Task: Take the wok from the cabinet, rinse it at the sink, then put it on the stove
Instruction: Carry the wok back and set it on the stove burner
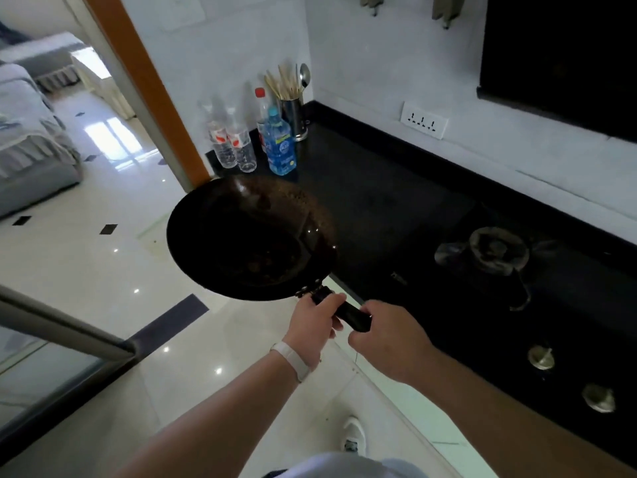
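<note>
Far left of the wok (250, 238), a grey-covered bed (32, 139) runs off the frame edge, and a metal-framed glass panel (65, 332) is cut off at the lower left. Behind the wok, at the back of the black table (372, 174), stand two clear water bottles (232, 141) that look near empty, a blue bottle (282, 143) full of blue liquid, and a steel holder (293, 115) packed with chopsticks and one spoon; labels are too blurred to read. The wok itself hangs in the air over the table's front edge and the floor, its dark bowl streaked with brownish residue, hard to tell what. Left hand (315, 326), white band at the wrist, is wrapped tight round the black handle (344, 310) close to the bowl. Right hand (386, 343) clamps the handle's tail end, fingers curled under and hidden. Right of the wok, the stove burner (493, 250) sits bare, well apart; two knobs (541, 357) blur below it.
</note>
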Demonstrator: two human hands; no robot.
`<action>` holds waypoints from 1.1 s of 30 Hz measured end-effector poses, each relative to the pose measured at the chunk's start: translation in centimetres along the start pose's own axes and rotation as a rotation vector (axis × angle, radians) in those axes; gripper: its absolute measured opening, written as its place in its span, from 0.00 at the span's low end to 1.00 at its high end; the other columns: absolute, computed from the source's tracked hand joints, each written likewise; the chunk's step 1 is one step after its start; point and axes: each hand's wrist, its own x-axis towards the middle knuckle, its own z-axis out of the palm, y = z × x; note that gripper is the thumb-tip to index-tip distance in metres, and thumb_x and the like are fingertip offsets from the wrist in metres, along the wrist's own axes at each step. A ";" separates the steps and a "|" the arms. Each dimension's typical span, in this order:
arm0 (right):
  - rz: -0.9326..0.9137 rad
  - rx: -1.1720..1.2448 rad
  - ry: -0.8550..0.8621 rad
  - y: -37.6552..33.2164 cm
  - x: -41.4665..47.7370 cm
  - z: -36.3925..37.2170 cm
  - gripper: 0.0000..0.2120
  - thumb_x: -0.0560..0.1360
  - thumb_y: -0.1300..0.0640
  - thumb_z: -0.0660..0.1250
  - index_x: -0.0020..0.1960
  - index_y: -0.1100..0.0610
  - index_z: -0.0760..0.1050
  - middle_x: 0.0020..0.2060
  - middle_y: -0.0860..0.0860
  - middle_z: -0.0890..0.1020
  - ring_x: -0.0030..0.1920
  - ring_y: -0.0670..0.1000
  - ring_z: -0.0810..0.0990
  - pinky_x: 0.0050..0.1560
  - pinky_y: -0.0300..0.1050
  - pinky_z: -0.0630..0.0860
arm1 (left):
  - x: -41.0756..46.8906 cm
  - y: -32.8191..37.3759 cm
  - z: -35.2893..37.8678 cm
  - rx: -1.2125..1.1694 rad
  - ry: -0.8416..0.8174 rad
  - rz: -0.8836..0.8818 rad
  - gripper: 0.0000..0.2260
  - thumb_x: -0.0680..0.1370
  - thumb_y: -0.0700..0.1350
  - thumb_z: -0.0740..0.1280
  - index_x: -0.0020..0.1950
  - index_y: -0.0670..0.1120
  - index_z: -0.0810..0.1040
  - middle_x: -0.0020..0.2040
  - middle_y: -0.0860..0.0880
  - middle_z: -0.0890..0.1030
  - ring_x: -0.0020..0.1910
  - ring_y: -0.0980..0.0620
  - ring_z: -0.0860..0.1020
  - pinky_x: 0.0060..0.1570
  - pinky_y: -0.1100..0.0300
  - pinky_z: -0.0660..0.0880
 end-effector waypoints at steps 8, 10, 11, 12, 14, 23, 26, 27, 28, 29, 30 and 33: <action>0.104 0.008 0.076 1.5 4.5 -4.5 0.07 0.72 0.51 0.67 0.48 0.53 0.75 0.39 0.48 0.81 0.35 0.48 0.79 0.33 0.41 0.74 | 5.3 3.6 4.8 0.053 -0.160 -0.011 0.05 0.77 0.43 0.68 0.45 0.43 0.75 0.30 0.49 0.76 0.25 0.53 0.72 0.25 0.63 0.66; 0.125 0.005 0.095 1.8 5.3 -4.9 0.07 0.73 0.51 0.67 0.47 0.53 0.74 0.40 0.49 0.81 0.35 0.48 0.78 0.34 0.41 0.75 | 6.5 4.0 5.6 0.060 -0.200 -0.032 0.05 0.77 0.43 0.68 0.45 0.43 0.74 0.29 0.48 0.74 0.24 0.54 0.71 0.23 0.64 0.65; 0.145 0.011 0.104 1.9 5.6 -5.0 0.07 0.73 0.51 0.68 0.47 0.53 0.74 0.40 0.49 0.81 0.35 0.49 0.79 0.34 0.41 0.75 | 7.0 4.2 6.0 0.063 -0.216 -0.045 0.06 0.77 0.43 0.68 0.44 0.43 0.73 0.28 0.48 0.74 0.23 0.54 0.71 0.23 0.64 0.64; 0.169 0.032 0.112 2.0 5.8 -5.0 0.07 0.73 0.51 0.68 0.48 0.52 0.74 0.39 0.49 0.81 0.34 0.49 0.79 0.32 0.41 0.75 | 7.6 4.3 6.3 0.065 -0.231 -0.059 0.06 0.77 0.43 0.68 0.44 0.43 0.72 0.27 0.49 0.73 0.22 0.54 0.70 0.23 0.64 0.63; 0.217 0.087 0.123 2.0 6.3 -5.0 0.07 0.72 0.51 0.68 0.48 0.52 0.75 0.37 0.48 0.81 0.31 0.48 0.79 0.28 0.39 0.73 | 8.6 4.5 6.7 0.083 -0.278 -0.078 0.07 0.77 0.43 0.69 0.41 0.44 0.72 0.25 0.50 0.73 0.22 0.54 0.70 0.24 0.63 0.62; 0.443 0.119 0.225 -1.1 10.3 -3.3 0.08 0.72 0.52 0.67 0.51 0.51 0.75 0.38 0.48 0.81 0.33 0.49 0.81 0.27 0.40 0.74 | 15.7 5.6 5.8 0.181 -0.504 -0.195 0.07 0.77 0.43 0.68 0.44 0.42 0.72 0.25 0.51 0.73 0.21 0.55 0.71 0.21 0.64 0.63; 0.518 0.132 0.264 -3.3 12.5 -2.4 0.08 0.72 0.51 0.67 0.50 0.51 0.75 0.37 0.49 0.81 0.33 0.50 0.81 0.27 0.42 0.75 | 18.4 6.7 4.6 0.211 -0.571 -0.230 0.07 0.77 0.43 0.68 0.42 0.43 0.72 0.24 0.51 0.73 0.21 0.55 0.71 0.21 0.64 0.63; 0.546 0.126 0.281 -4.1 13.3 -2.1 0.08 0.71 0.51 0.67 0.50 0.50 0.75 0.37 0.48 0.81 0.33 0.50 0.81 0.27 0.42 0.74 | 19.3 7.1 4.1 0.219 -0.600 -0.238 0.07 0.77 0.43 0.68 0.42 0.43 0.72 0.24 0.51 0.73 0.21 0.55 0.71 0.21 0.64 0.63; 0.575 0.116 0.298 -4.9 14.0 -1.8 0.08 0.71 0.51 0.67 0.49 0.50 0.75 0.37 0.48 0.81 0.33 0.49 0.80 0.27 0.41 0.73 | 20.1 7.7 3.6 0.229 -0.635 -0.242 0.07 0.77 0.42 0.68 0.42 0.43 0.72 0.24 0.51 0.73 0.21 0.55 0.71 0.21 0.64 0.63; 0.602 0.113 0.315 -5.7 14.7 -1.4 0.07 0.72 0.51 0.67 0.49 0.50 0.75 0.37 0.48 0.81 0.33 0.49 0.80 0.27 0.41 0.72 | 20.9 8.2 3.0 0.249 -0.675 -0.242 0.07 0.78 0.43 0.68 0.42 0.43 0.72 0.24 0.51 0.73 0.21 0.55 0.71 0.21 0.64 0.64; 0.624 0.117 0.331 -6.5 15.3 -0.9 0.07 0.72 0.51 0.67 0.49 0.50 0.74 0.37 0.48 0.81 0.34 0.50 0.81 0.28 0.41 0.72 | 21.7 8.6 2.5 0.278 -0.718 -0.238 0.08 0.78 0.43 0.68 0.41 0.43 0.72 0.23 0.51 0.73 0.21 0.55 0.71 0.22 0.64 0.64; 0.676 0.137 0.382 -8.6 17.0 0.6 0.06 0.72 0.52 0.67 0.48 0.51 0.74 0.36 0.49 0.81 0.34 0.51 0.81 0.30 0.45 0.77 | 23.9 9.7 0.9 0.368 -0.832 -0.214 0.11 0.78 0.44 0.67 0.36 0.46 0.73 0.22 0.52 0.74 0.22 0.56 0.72 0.25 0.64 0.66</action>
